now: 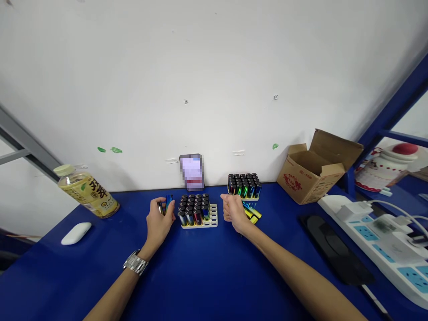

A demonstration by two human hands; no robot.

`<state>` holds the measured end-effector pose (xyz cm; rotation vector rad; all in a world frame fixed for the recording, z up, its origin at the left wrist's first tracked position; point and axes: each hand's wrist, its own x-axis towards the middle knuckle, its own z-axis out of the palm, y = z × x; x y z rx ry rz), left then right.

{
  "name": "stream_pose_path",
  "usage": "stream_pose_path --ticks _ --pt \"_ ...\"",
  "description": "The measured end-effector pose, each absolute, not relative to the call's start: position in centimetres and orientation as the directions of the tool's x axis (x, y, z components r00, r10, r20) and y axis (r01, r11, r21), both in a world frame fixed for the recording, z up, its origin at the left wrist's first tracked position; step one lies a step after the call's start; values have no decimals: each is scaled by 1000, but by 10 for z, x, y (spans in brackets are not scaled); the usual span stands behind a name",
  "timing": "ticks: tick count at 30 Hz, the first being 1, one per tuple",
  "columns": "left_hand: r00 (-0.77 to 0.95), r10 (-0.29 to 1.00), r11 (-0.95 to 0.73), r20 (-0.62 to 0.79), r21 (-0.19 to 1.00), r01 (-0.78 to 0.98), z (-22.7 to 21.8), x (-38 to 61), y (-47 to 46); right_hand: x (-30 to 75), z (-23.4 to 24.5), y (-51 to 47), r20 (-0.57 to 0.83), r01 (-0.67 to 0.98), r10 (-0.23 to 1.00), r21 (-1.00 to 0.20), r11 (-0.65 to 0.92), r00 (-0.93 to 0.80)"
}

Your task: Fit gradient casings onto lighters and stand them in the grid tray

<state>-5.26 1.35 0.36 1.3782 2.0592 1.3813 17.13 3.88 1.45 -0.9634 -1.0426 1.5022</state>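
My left hand (159,225), wearing a metal-band watch (135,262), is closed around blue and dark batteries (169,198) held upright, just left of a white rack (214,218). Rows of black-topped batteries (197,216) stand in that rack, with open holes along its right side. To the rack's right, my right hand (235,214) has its fingers curled together; whatever they may hold is hidden. Beside and partly behind that hand lie loose yellow and blue batteries (254,212). A second rack full of upright batteries (245,189) stands farther back, near the wall.
A phone (192,173) leans on the wall. At left are a tea bottle (88,191) and a white earbud case (76,233). On the right stand an open cardboard box (301,178), a black power bank-like slab (336,249) and a power strip (377,245) with plugs and cables.
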Motion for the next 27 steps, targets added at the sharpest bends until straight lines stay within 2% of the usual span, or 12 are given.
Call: stream_pose_path --ticks 3,7,11,16,18,20,24,27 --pt "-479 846 93 234 820 565 3 -52 12 170 16 38 -95 -295 990 -948 -121 -102" --pt "-471 850 106 236 799 592 6 -51 11 172 21 36 -131 -283 973 -942 -182 -192" --pt "-457 860 117 227 785 609 7 -50 10 174 23 34 -153 -266 971 -943 -199 -185" --pt "-440 869 119 226 768 629 6 -51 10 178 22 37 -32 -260 888 -951 -168 -459" --pt "-430 872 112 233 761 639 6 -51 10 180 23 39 32 -284 880 -951 -119 -474" --pt "-426 872 106 243 754 648 6 -51 10 183 24 42 125 -271 891 -963 2 -436" --pt "-443 860 105 253 762 639 7 -51 10 192 29 46 304 -17 860 -945 326 -411" --pt "-445 862 105 241 776 622 8 -50 9 194 29 46 285 100 829 -922 375 -481"
